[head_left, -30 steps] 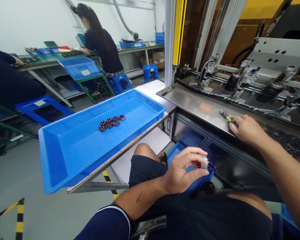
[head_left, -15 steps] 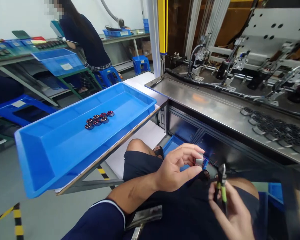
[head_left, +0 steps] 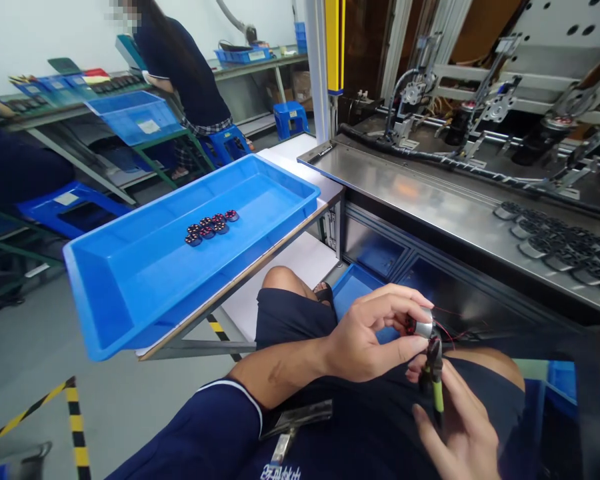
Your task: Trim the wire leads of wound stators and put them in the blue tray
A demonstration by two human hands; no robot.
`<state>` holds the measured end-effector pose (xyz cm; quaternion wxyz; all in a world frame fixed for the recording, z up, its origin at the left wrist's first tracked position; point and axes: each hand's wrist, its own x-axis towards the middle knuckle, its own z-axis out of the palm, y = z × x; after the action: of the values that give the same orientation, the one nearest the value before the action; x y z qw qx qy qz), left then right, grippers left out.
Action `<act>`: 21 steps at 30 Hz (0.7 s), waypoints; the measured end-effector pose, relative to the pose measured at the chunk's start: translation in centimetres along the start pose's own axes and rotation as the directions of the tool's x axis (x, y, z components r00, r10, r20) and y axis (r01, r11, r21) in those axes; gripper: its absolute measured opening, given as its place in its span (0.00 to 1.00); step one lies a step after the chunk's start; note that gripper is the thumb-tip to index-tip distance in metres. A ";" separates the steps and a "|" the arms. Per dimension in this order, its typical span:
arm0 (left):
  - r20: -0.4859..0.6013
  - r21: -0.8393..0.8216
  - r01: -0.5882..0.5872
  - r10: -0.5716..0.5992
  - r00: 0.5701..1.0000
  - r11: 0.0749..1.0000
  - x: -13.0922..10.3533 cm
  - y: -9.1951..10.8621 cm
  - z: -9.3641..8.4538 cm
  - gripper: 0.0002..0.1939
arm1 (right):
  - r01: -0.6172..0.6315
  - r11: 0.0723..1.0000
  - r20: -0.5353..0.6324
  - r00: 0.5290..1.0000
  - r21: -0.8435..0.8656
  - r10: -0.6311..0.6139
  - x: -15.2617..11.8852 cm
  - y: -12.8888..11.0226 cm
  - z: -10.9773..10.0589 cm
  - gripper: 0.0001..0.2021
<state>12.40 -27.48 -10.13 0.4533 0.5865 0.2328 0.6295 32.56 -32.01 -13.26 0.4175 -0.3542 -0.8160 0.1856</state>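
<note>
Between the thumb and fingers of my left hand (head_left: 373,333) is a small round silver part (head_left: 423,325), with a dark, red-dotted end and thin red wires trailing to the right. My right hand (head_left: 463,413) holds wire cutters (head_left: 436,380) with yellow-green and black handles. Their jaws point up, close beneath the silver part at its wires; whether they touch a wire I cannot tell. To the left, several small dark round parts with coppery red tops (head_left: 210,228) sit grouped in a blue tray (head_left: 145,267).
A metal ledge (head_left: 380,175) of a machine runs along the right, bearing several black round parts (head_left: 555,240). Below it is a blue bin (head_left: 353,280). Another person (head_left: 185,67) sits at a bench at the back left. Blue stools (head_left: 73,200) stand behind the tray.
The silver part in my left hand has moved right, and the cutters have come up against its lower side. The whole view has shifted slightly.
</note>
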 end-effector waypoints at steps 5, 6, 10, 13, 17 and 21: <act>-0.003 -0.002 -0.013 0.013 1.000 1.000 -0.1 0.1 -0.1 0.09 | 0.030 0.999 -0.020 0.999 -0.012 -0.031 -0.4 0.3 -0.1 0.34; -0.001 -0.001 -0.017 0.017 1.000 1.000 -0.1 0.1 -0.1 0.09 | 0.035 0.999 -0.021 0.999 -0.030 -0.036 -0.6 0.4 -0.2 0.35; 0.013 0.009 -0.052 0.051 0.999 0.999 -0.1 0.1 -0.2 0.10 | 0.035 0.996 -0.025 0.999 -0.079 -0.037 -1.1 0.5 -0.5 0.35; 0.020 0.031 -0.075 0.074 0.997 0.997 -0.1 0.1 -0.2 0.10 | 0.023 0.997 -0.033 0.999 -0.074 -0.025 -0.6 0.1 -0.5 0.34; 0.041 0.071 -0.109 0.107 0.993 0.991 -0.2 0.1 -0.3 0.10 | 0.015 0.998 -0.015 1.000 -0.068 -0.016 0.3 -0.4 -0.4 0.36; 0.070 0.141 -0.155 0.146 0.987 0.978 -0.2 0.3 -0.4 0.09 | -0.002 0.997 -0.002 1.000 -0.083 0.002 0.4 -0.5 -0.6 0.34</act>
<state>11.93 -27.69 -10.01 0.3668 0.6525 0.2196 0.6257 32.65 -32.04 -12.34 0.4031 -0.3721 -0.8222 0.1518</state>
